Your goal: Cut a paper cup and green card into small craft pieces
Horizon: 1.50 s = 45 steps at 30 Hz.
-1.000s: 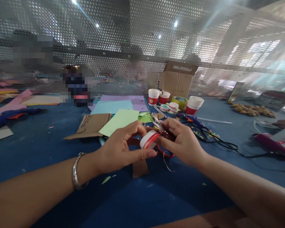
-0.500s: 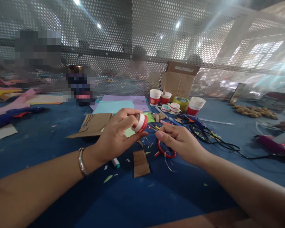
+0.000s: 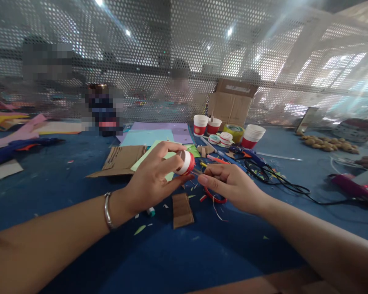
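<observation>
Hands over a blue table (image 3: 64,183) littered with paper scraps, seen from behind the wrists. Grips a small red-and-white cup (image 3: 186,162) in the left hand (image 3: 155,179), thumb below and fingertips on top closed firmly round it, cup lifted clear of the table and tipped on its side, red band toward the right hand (image 3: 233,185). Wears a bracelet (image 3: 108,212) on the left wrist. Holds the right hand just beside the cup, low over the table, fingers loosely curled inward, thumb lying along the forefinger. Shows the red loop of scissors (image 3: 215,199) just under that hand, with a grey tip poking out toward the cup; cannot tell whether the fingers actually grasp the scissors. Below the hands, flat on the table: a brown cardboard strip (image 3: 182,210) and a marker (image 3: 150,211), partly hidden by the left hand. Behind the left hand: a torn cardboard sheet (image 3: 119,161), green paper (image 3: 143,159), blue paper (image 3: 147,137), purple paper (image 3: 174,130). Farther back: two more cups (image 3: 199,124), a cup stack (image 3: 253,134), a tape roll (image 3: 233,131) and an open box (image 3: 233,104) against a mesh screen (image 3: 171,61). To the right: a black cable (image 3: 275,179), a pink tool (image 3: 352,188), a heap of nuts (image 3: 324,144), and another person's hand (image 3: 367,162) at the edge. Beyond the screen, only blurred figures.
</observation>
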Available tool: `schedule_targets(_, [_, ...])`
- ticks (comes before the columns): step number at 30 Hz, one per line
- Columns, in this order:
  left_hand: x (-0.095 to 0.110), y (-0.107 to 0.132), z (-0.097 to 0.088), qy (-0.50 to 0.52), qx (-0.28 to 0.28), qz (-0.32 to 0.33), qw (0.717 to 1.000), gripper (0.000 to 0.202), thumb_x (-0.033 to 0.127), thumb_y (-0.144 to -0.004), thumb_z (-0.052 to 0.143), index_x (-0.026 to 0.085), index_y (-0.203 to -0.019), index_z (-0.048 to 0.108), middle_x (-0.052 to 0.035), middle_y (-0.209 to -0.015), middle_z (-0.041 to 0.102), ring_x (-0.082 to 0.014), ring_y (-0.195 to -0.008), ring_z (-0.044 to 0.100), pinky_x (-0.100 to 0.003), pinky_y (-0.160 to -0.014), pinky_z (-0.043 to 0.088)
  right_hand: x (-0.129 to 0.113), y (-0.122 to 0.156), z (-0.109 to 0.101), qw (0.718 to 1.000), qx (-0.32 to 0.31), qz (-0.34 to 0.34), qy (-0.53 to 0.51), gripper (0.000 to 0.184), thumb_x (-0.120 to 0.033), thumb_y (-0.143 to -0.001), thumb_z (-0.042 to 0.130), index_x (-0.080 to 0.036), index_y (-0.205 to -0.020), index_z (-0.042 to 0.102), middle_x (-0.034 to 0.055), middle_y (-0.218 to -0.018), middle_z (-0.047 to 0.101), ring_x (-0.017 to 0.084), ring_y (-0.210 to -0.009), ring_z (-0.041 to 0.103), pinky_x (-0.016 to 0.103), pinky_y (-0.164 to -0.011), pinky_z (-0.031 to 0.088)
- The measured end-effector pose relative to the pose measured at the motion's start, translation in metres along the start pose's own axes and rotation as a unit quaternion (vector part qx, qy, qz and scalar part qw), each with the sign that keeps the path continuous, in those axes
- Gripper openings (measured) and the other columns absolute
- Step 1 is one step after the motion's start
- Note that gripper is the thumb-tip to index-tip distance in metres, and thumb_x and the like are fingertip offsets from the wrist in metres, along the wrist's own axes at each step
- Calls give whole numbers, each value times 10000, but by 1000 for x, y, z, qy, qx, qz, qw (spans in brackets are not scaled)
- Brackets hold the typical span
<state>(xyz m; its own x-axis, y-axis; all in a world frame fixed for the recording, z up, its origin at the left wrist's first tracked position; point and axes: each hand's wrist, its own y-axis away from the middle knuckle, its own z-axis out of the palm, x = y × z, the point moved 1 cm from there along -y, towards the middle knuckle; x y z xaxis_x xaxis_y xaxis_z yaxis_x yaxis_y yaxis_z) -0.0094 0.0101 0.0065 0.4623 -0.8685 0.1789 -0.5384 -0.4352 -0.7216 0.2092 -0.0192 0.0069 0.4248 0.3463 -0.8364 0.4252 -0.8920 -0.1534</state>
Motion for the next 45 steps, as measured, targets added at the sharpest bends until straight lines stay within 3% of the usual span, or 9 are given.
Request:
schedule_targets(24, [7,-2,0,69,-6,-26,997,221,266,-853,733,188,-771,544,-80,-1164,579,-206,-1060,590,-358,-917,491,-3,0,-2,1000,-22,-9,-13,500,-529,-965,530,-182,-619,433,-63,-562,367,73,-521,334,238,-496,258])
schedule_targets(39, [5,-3,-4,30,-22,-2,999,195,133,-819,697,195,-778,516,-71,-1224,566,-199,-1094,581,-353,-927,477,1,0,-2,1000,-26,-2,16,493,-545,-963,516,-186,-636,433,-65,-575,351,77,-527,349,236,-511,251])
schedule_targets(45, [4,-2,-2,50,-15,-25,998,129,154,-842,693,199,-817,574,-63,-1198,566,-199,-1116,575,-370,-964,476,-1,0,-3,1000,-21,2,21,490,-535,-965,516,-186,-629,441,-58,-575,373,83,-533,364,236,-520,271])
